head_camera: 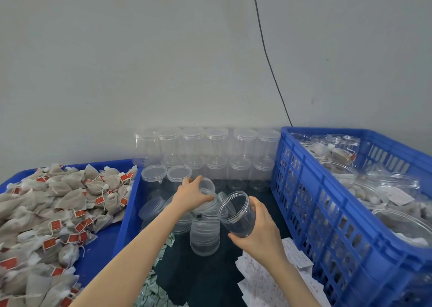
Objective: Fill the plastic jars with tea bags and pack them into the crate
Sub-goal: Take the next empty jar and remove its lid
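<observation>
Head view notes, biggest first.

— Q: Containers?
— A: Blue crate [327, 213] on the right, with filled jars [346, 148] lying and standing inside. Blue tray [102, 246] on the left, heaped with tea bags [46, 204] bearing red tags.

— Q: Between them?
— A: Dark table surface [264, 201]. Two stacked rows of empty lidded jars [217, 143] against the wall; a loose cluster of jars and lids [203, 236] nearer, some tipped over.

— Q: Right hand?
— A: Right hand [259, 232] grasps an open clear jar [237, 213] round its base, tilted, mouth facing up and left, just above the cluster.

— Q: Left hand?
— A: Left hand [191, 195] curls over a clear lid [207, 185] atop the cluster, fingers and thumb on its rim.

— Q: Small things?
— A: White paper slips [264, 281] near the crate; green-printed sachets [152, 290] at the tray's corner.
</observation>
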The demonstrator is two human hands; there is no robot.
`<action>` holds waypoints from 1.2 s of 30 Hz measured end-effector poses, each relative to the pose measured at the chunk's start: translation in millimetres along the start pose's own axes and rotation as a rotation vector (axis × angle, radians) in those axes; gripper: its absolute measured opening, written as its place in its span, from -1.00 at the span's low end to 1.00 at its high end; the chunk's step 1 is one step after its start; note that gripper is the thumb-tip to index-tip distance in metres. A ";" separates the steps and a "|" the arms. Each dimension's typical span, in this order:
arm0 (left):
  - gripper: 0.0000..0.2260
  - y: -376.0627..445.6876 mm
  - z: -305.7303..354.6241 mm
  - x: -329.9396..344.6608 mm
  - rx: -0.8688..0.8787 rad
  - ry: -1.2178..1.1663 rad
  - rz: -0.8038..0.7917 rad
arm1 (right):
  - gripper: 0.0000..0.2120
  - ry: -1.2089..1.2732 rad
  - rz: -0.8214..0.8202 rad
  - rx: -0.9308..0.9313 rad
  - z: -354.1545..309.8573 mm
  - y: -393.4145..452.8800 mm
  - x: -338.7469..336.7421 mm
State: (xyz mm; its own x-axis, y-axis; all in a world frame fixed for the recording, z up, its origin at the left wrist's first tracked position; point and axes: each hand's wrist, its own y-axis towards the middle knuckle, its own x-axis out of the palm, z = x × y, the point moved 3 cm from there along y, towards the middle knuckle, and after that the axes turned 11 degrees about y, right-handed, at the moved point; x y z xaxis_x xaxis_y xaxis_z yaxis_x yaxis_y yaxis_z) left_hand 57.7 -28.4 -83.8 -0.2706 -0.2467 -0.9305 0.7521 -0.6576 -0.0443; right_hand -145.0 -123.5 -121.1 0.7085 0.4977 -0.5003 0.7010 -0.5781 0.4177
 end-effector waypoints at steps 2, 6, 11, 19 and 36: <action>-0.25 2.6 2.2 10.5 -0.016 0.154 -0.035 | -0.07 0.029 0.002 0.026 1.6 -0.2 0.1; -0.25 1.5 1.9 25.7 0.007 0.354 -0.011 | -0.07 0.057 -0.009 0.056 1.8 -1.0 2.4; -0.33 -0.2 -0.2 33.0 0.071 0.459 0.089 | -0.06 0.063 -0.023 0.081 0.1 -2.7 5.2; -0.35 -6.8 0.1 47.4 0.094 0.402 0.122 | -0.05 0.060 -0.041 0.107 -2.4 -6.8 6.7; -0.46 -18.1 -18.9 -9.3 0.151 0.471 0.279 | -0.10 0.275 -0.095 0.118 -25.5 -4.5 39.5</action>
State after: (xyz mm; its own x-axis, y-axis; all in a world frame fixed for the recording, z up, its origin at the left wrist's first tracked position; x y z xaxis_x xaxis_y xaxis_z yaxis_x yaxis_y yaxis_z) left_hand 58.0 -0.7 -81.2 0.2499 -0.1043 -0.9626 0.6526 -0.7163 0.2471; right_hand -118.0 -84.8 -123.4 0.6473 0.6997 -0.3022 0.7620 -0.5841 0.2797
